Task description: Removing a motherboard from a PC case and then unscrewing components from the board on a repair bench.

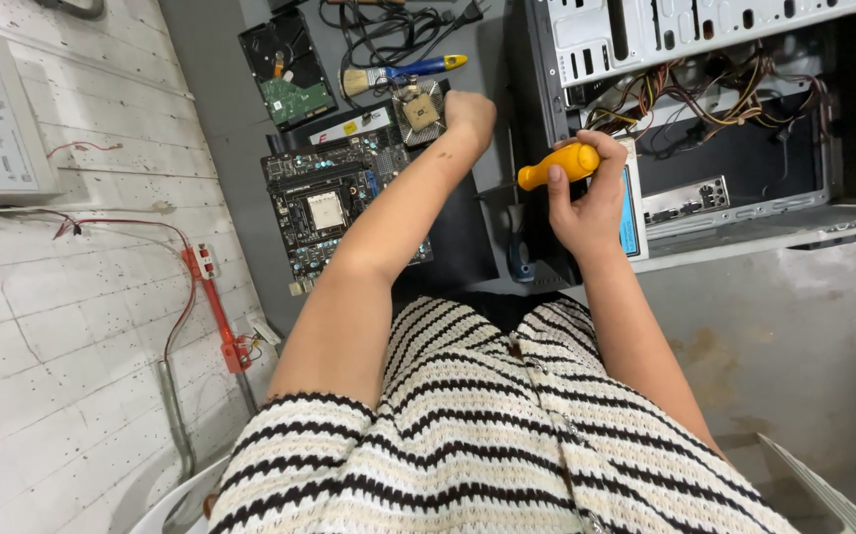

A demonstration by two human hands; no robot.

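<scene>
Right hand (586, 193) wrapped around orange-handled screwdriver (558, 164), held beside the open computer case (705, 89) at the worktop's right side. Left hand (470, 114) closed, probably on the square heatsink (420, 111) (fingers hidden), just past the motherboard (334, 203). Hard drive (288, 67) and brush (398, 73) near the far edge.

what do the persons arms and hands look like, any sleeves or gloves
Both hands are bare, with no gloves: left hand, right hand. No rings or watch show in this view. The forearms are uncovered. The sleeves end near the elbow and belong to a knitted top with cream and black wavy stripes.
</scene>
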